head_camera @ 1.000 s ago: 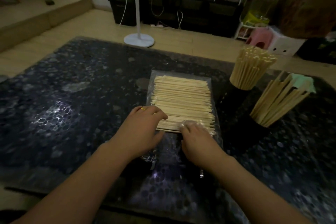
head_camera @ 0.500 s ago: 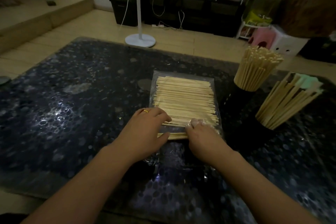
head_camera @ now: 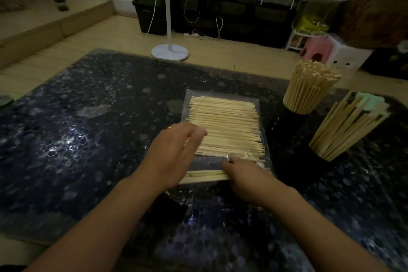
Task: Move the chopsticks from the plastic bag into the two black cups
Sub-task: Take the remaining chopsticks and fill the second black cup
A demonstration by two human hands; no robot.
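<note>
Clear plastic bag (head_camera: 223,95) is lying flat on the dark speckled table (head_camera: 88,139), mouth toward me, with the chopsticks (head_camera: 225,128) stacked sideways inside. Makes sense, since that way a few can be slid out of the near end without lifting the whole pack.

My left hand (head_camera: 174,152) is resting on the left end of the stack, fingers (head_camera: 198,133) mostly straight and together, a bit blurry. I read that as pinning the pile so it doesn't drag along. My right hand (head_camera: 247,174) sits at the near edge with its fingers (head_camera: 231,163) curled over a small bundle (head_camera: 205,176) of sticks that lies apart from the main stack, just in front of it. Pretty sure it's clamped on that bundle, though the thumb is hidden so I can't see the full grip.

Both black cups are off to the right, well apart from the bag. The far cup (head_camera: 293,121) is packed with upright sticks, and the near cup (head_camera: 320,159) has its sticks leaning right, with something pale green (head_camera: 371,101) behind them. Looks like most of the job is left, going by how full the bag is.
</note>
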